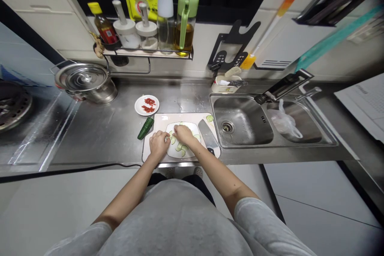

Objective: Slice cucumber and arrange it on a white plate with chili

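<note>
A white squarish plate (192,153) with thin pale-green cucumber slices (181,148) lies on a light cutting board (162,118). At the plate's left edge my left hand (159,145) is closed, thumb and fingertips pinching at a slice. My right hand (184,134) reaches over the plate's upper part, its fingers pressed together; what they hold is hidden. A broad kitchen knife (207,133) rests on the board's right side, below a cucumber end piece (209,118). Left of the board lies a dark green cucumber piece (146,128).
A small plate (137,106) of chopped red pepper stands behind the cucumber. Further left is a lidded steel pot (90,84). A double sink (243,128) with a plastic bag (284,120) lies right. A seasoning rack (144,53) hangs above the counter; a black cord (90,167) runs along the front edge.
</note>
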The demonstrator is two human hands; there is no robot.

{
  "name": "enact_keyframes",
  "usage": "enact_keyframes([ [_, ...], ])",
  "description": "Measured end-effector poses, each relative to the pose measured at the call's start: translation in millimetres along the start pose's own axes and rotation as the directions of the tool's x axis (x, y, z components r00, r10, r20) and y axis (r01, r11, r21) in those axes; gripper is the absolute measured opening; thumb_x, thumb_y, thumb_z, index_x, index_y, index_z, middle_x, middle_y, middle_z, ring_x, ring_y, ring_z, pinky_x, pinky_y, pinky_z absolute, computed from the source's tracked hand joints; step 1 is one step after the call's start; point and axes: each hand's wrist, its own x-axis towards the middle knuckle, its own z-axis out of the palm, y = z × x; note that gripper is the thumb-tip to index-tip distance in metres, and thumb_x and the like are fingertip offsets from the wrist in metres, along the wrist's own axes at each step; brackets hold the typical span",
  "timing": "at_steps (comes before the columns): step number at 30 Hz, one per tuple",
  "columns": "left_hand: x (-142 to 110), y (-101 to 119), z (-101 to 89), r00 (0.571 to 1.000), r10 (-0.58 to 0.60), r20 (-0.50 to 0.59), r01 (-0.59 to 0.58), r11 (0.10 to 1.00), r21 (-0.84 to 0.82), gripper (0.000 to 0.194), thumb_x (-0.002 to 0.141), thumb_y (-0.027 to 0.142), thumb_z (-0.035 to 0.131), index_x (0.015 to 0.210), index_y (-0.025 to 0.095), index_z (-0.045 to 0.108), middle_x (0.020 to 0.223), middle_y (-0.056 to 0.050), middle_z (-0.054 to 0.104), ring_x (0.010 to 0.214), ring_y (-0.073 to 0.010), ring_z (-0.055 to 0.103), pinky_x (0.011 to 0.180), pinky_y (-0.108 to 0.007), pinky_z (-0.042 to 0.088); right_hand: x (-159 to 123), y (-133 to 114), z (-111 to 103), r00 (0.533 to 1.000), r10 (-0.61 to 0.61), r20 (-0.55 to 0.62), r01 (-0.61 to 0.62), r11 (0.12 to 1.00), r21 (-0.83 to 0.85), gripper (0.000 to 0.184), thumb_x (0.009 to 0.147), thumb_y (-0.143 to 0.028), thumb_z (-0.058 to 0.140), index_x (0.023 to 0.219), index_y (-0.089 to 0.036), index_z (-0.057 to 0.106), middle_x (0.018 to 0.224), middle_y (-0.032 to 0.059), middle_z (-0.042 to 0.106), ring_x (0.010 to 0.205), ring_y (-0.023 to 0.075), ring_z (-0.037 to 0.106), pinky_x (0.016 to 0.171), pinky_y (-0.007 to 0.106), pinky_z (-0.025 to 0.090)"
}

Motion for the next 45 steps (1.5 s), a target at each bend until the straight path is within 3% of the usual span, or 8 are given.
enact_keyframes([
  [9,3.5,2.4,1.5,1.000,-0.002,-0.006,0.002,1.000,-0.022,0.019,0.084,0.038,0.056,0.089,0.025,0.069,0.096,-0.007,0.060,0.098,-0.0248,0.051,0.086,-0.037,0.035,-17.4,3.3,9.2,0.991,0.132,0.003,-0.132,0.991,-0.037,0.020,0.089,-0.032,0.056,0.102,-0.018,0.061,0.102,0.0124,0.067,0.100,0.0236,0.059,0.075,0.030,0.041],
  [20,6.1,4.3,3.8,0.999,-0.029,0.015,0.029,1.000,-0.006,0.017,0.082,0.038,0.059,0.088,0.025,0.069,0.097,-0.007,0.060,0.098,-0.0253,0.052,0.085,-0.038,0.035,-15.3,5.7,9.6,0.990,0.143,-0.015,-0.144,0.988,-0.063,0.021,0.089,-0.031,0.055,0.103,-0.018,0.062,0.101,0.0119,0.068,0.100,0.0231,0.059,0.074,0.029,0.041],
  [24,6.1,4.3,1.8,1.000,-0.023,0.017,0.024,0.999,-0.041,0.017,0.083,0.037,0.058,0.088,0.025,0.069,0.096,-0.007,0.061,0.099,-0.0252,0.052,0.085,-0.037,0.035,-20.0,8.2,7.1,0.986,0.156,-0.065,-0.156,0.988,0.000,0.021,0.090,-0.032,0.051,0.101,-0.018,0.061,0.099,0.0118,0.068,0.095,0.0230,0.059,0.070,0.028,0.038],
  [30,-3.5,-4.2,-6.3,0.998,-0.033,-0.062,0.024,0.990,-0.140,0.018,0.084,0.035,0.056,0.092,0.026,0.069,0.096,-0.006,0.063,0.097,-0.0242,0.055,0.085,-0.037,0.036,-50.1,25.7,2.2,0.931,0.286,-0.228,-0.247,0.951,0.185,0.025,0.093,-0.038,0.045,0.099,-0.020,0.062,0.090,0.0072,0.068,0.084,0.0192,0.060,0.065,0.026,0.032],
  [34,-21.7,-11.3,-7.8,0.996,-0.023,-0.086,0.007,0.983,-0.185,0.017,0.083,0.033,0.056,0.092,0.025,0.069,0.094,-0.006,0.064,0.095,-0.0233,0.056,0.085,-0.036,0.037,-77.3,41.0,11.0,0.899,0.353,-0.258,-0.290,0.923,0.252,0.024,0.092,-0.037,0.046,0.096,-0.020,0.063,0.083,0.0049,0.068,0.080,0.0183,0.059,0.063,0.025,0.030],
  [40,-45.8,-7.0,-0.6,0.997,-0.032,-0.076,0.014,0.974,-0.227,0.019,0.085,0.032,0.054,0.093,0.024,0.069,0.097,-0.006,0.065,0.095,-0.0233,0.057,0.085,-0.038,0.037,-105.8,54.6,29.8,0.896,0.366,-0.252,-0.287,0.910,0.299,0.020,0.089,-0.033,0.050,0.089,-0.020,0.064,0.073,0.0025,0.065,0.070,0.0159,0.057,0.060,0.023,0.028],
  [45,-49.7,-2.8,6.5,0.990,-0.023,-0.143,-0.026,0.944,-0.329,0.021,0.084,0.034,0.052,0.090,0.023,0.068,0.094,-0.004,0.065,0.090,-0.0214,0.059,0.083,-0.036,0.041,-109.3,57.6,26.5,0.916,0.299,-0.266,-0.204,0.920,0.334,0.020,0.089,-0.031,0.048,0.087,-0.019,0.064,0.068,0.0006,0.062,0.064,0.0140,0.054,0.058,0.022,0.028],
])
